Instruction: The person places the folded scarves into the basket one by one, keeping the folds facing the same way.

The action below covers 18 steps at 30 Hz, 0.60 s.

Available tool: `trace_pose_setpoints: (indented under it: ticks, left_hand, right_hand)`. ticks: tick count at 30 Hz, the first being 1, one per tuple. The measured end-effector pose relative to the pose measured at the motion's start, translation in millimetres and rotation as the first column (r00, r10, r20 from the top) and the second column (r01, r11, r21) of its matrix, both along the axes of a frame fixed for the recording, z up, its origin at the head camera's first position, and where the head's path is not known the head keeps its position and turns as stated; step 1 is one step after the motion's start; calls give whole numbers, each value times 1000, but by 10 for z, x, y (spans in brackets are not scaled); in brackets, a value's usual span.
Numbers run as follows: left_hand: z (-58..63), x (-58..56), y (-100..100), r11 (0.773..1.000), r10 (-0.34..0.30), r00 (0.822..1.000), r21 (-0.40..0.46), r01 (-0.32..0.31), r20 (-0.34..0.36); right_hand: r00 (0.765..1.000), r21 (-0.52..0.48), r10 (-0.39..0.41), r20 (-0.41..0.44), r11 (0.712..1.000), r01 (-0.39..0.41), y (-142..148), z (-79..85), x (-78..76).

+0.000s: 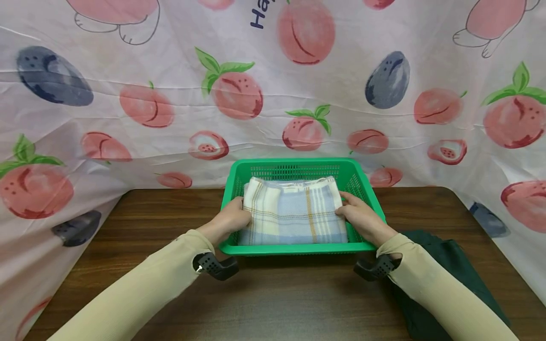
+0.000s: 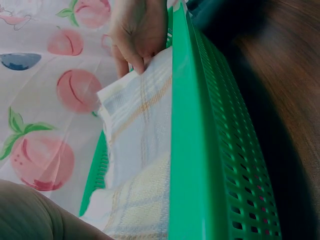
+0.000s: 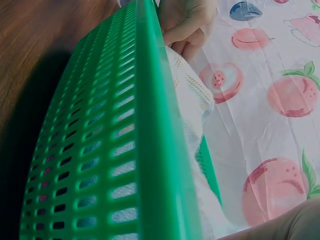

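Observation:
A folded plaid towel [image 1: 294, 213] in cream, pale blue and mustard lies inside a green plastic basket [image 1: 298, 248]. At its left side, my left hand [image 1: 230, 218] pinches the edge between thumb and fingers. The opposite edge is held by my right hand [image 1: 361, 217], its thumb on top of the cloth. Across the towel [image 2: 145, 115], the left wrist view shows the right hand [image 2: 140, 37] at the far edge. Behind the basket rim [image 3: 160, 125], the right wrist view shows the left hand [image 3: 187, 22] on the cloth. The fingers under the towel are hidden.
The basket stands on a dark wooden table [image 1: 290, 298], near its back edge. A dark green cloth [image 1: 452, 270] lies at the right, partly under the right forearm. A fruit-printed curtain [image 1: 273, 104] hangs behind and along both sides.

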<state>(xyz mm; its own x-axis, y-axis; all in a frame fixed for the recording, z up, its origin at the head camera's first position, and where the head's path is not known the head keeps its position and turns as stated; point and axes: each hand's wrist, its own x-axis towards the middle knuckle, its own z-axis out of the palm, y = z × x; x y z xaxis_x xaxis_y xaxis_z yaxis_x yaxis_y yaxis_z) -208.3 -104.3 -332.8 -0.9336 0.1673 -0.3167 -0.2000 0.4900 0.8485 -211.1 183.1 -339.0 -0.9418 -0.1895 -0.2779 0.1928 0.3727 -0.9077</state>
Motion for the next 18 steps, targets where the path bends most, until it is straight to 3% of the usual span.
trace_pose_setpoints:
  ticks: [6, 12, 18]
  left_hand:
    - [101, 23, -20, 998, 5, 1000, -56, -4, 13]
    - [315, 27, -14, 988, -44, 998, -153, 36, -48]
    - [432, -4, 33, 982, -43, 994, -188, 23, -101]
  right_hand:
    - [1000, 71, 22, -15, 997, -21, 36, 89, 3]
    - [998, 93, 48, -32, 995, -45, 65, 225, -1]
    - [990, 111, -32, -140, 993, 48, 25, 305, 36]
